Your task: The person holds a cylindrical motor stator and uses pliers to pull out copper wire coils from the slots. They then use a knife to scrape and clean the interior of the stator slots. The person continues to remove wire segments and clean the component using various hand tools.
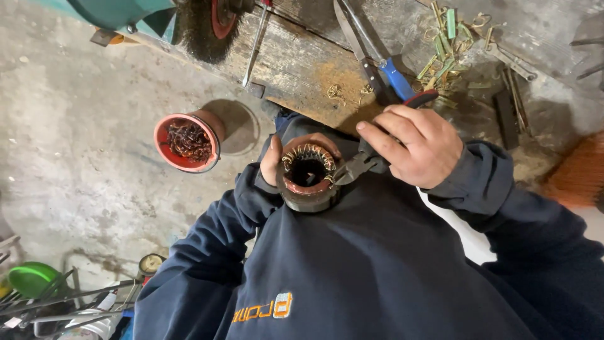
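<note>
Left hand: the left hand (277,157) is wrapped around the motor stator (308,179), fingers curled over its far rim and thumb on the near side, holding it against the chest of the dark sweatshirt (377,264).
Right hand: the right hand (415,145) is clenched on the red-handled pliers (362,165), whose nose reaches from the fingers into the stator's rim.
Stator: it sits between the two hands, open end up, with copper winding ends (309,154) ringing the bore.
Slip risk: I judge the pliers could jump off a wire if it gives suddenly, and the nose would then travel toward the left thumb (which lies right beside the windings).
Grip risk: the stator looks heavy for a one-handed hold; a hard tug could twist it out of the left fingers.
Wire risk: cut copper ends look sharp and could scratch the fingertips.
Bucket: a red bucket (187,143) of copper scrap stands on the floor, well beyond the left fingers.
Bench: blue-handled shears (377,66) lie just past the right knuckles on the wooden bench (302,63).
Labels: an orange and pale logo patch (283,305) sits on the sweatshirt, below both hands; no packages or signs that I can make out.
</note>
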